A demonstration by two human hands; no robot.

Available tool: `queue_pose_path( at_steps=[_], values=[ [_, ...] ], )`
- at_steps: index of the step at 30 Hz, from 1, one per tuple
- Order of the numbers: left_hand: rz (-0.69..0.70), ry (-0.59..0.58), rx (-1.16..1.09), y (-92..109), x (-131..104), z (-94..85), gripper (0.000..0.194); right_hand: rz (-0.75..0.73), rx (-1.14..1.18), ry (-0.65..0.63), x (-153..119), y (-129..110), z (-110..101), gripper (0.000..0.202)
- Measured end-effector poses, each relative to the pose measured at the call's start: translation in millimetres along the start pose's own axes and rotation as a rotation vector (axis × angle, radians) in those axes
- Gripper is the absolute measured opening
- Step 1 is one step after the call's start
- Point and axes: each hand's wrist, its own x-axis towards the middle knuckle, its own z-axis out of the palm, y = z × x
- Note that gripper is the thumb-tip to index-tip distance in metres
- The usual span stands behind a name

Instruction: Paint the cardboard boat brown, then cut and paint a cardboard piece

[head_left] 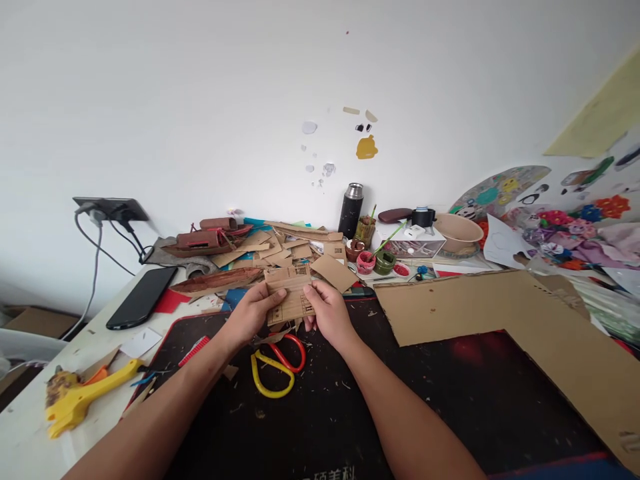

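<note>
Between my two hands is a small brown cardboard piece (291, 299) with dark print, raised above the mat. My left hand (255, 310) grips its left edge, thumb on the front face. On its right edge, my right hand (327, 313) pinches it with the thumb on top and fingers behind. Scissors with one yellow and one red handle (273, 377) lie on the black mat (320, 427) just below; their blades are hidden by my left hand and scraps. Beyond my hands sits a heap of cut cardboard pieces (270, 247).
A large L-shaped cardboard sheet (460, 303) covers the mat's right side. At left lie a yellow glue gun (90, 397) and a black phone (141, 298). Paint jars (385, 261), a black thermos (351, 212) and reddish-brown model boats (207, 238) stand along the wall.
</note>
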Motion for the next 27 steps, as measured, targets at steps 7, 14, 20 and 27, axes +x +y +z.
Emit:
queue_pose_path(
  at_steps=[7, 14, 20, 27],
  values=[
    [0.013, 0.034, 0.02, -8, 5, 5.1, 0.061, -0.051, 0.029, 0.07, 4, 10, 6, 0.049],
    [0.009, 0.061, 0.067, 4, 1, -0.3, 0.062, 0.02, -0.015, -0.03, 1, 6, 4, 0.048],
    [-0.011, -0.032, 0.107, 10, -6, -0.5, 0.053, 0.035, -0.014, -0.064, -5, 3, 8, 0.041],
    [0.036, -0.029, 0.188, 1, 0, -3.3, 0.048, 0.0, -0.072, -0.038, -2, 16, 6, 0.045]
  ],
)
